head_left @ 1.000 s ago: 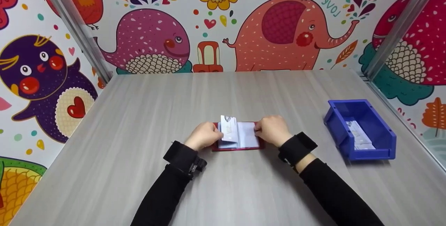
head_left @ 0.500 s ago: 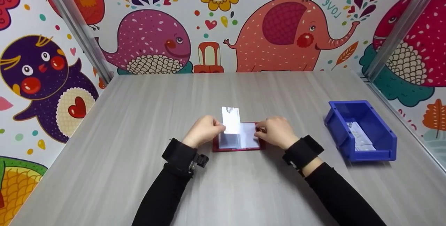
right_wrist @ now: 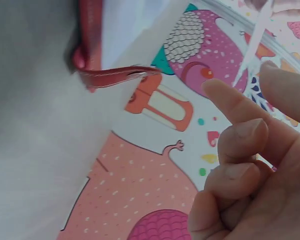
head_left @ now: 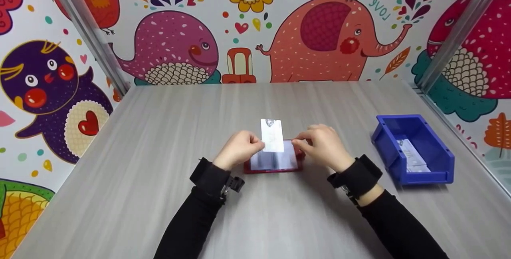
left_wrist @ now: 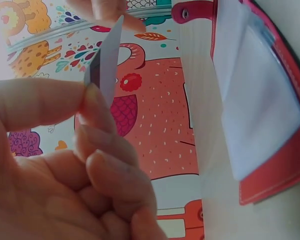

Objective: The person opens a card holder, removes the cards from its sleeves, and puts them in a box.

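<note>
My left hand point(head_left: 239, 150) pinches a white card point(head_left: 273, 136) by its edge between thumb and index finger. In the left wrist view the card point(left_wrist: 109, 67) appears nearly edge-on, raised off the table. Below it lies a small red card holder point(head_left: 275, 161), spread flat with clear plastic sleeves showing. Its red strap with a snap point(left_wrist: 186, 13) sticks out at one end. Near the holder's right edge is my right hand point(head_left: 327, 147), thumb and index finger apart with nothing between them, the other fingers loosely bent in the right wrist view.
A blue plastic bin point(head_left: 427, 177) stands on the right side of the table, with white cards point(head_left: 413, 156) lying inside. Walls with cartoon animals border the wood-grain table point(head_left: 179, 107) at the back and sides.
The card has come up out of the holder's left side in my left hand and moved right. My right hand has left the holder's right edge, its thumb and index finger spreading.
</note>
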